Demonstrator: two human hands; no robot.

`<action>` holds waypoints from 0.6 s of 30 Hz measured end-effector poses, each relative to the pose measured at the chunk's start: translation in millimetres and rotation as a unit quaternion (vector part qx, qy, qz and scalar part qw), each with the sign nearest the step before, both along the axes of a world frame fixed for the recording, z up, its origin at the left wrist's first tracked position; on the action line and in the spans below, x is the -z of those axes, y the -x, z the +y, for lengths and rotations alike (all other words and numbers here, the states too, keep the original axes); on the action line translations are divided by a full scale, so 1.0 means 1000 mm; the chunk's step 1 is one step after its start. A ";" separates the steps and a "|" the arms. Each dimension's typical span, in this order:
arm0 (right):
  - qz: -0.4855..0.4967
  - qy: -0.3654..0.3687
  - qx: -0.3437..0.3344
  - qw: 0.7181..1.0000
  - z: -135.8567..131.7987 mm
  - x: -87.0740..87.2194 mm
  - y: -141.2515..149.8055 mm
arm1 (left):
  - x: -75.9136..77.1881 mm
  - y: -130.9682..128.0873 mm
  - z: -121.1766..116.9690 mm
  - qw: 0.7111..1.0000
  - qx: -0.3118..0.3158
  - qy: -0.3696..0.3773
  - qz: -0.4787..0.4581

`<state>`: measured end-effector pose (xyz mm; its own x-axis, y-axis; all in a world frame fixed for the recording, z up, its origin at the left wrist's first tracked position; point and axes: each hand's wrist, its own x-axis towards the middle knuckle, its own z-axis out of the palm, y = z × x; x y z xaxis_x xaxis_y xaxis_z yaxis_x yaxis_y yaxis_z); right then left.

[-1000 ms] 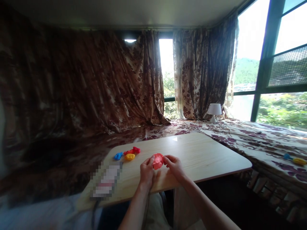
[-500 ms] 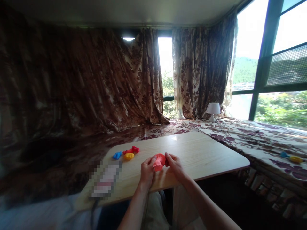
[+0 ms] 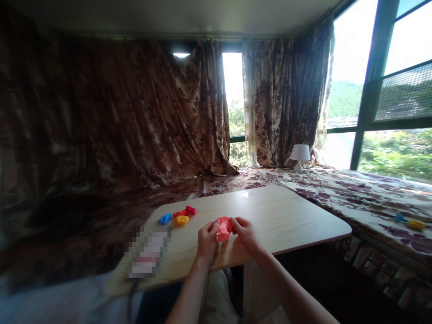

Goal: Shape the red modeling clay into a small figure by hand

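Between my two hands is a coral-red piece of soft, modelling-clay-like material [image 3: 223, 228], flattened, with thin wavy edges. My left hand [image 3: 207, 240] pinches its left edge between thumb and fingers. At its right edge, the thumb and fingertips of my right hand [image 3: 245, 234] are pressed together on it. The piece is held just above the near edge of the pale wooden table [image 3: 270, 211]. Further left on the tabletop lie a blue lump [image 3: 165, 219], a yellow lump [image 3: 181, 220] and a red lump [image 3: 185, 211], close together.
A blurred-out flat object [image 3: 148, 254] with a dark cord lies at the table's left. On the patterned bedspread [image 3: 324, 189] stand a white lamp [image 3: 299, 156] and, at right, a blue-and-yellow item [image 3: 416, 224]. Curtains [image 3: 189, 112] and windows surround the space.
My right hand has shifted slightly left, its fingertips closer in on the coral-red piece. The left hand and the lumps on the table look unmoved.
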<state>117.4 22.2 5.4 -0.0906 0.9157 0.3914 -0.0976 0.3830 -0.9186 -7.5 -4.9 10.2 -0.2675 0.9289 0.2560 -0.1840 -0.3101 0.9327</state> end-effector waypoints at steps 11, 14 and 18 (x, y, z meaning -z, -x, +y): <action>0.013 -0.005 -0.007 1.000 -0.002 -0.002 0.000 | 0.004 0.001 0.003 1.000 0.013 -0.008 -0.003; 0.031 0.019 -0.013 0.999 -0.001 -0.003 0.001 | 0.004 0.001 0.003 1.000 0.016 -0.011 -0.001; 0.006 0.001 -0.020 1.000 -0.002 -0.003 0.002 | 0.002 0.001 0.001 1.000 0.023 -0.011 0.014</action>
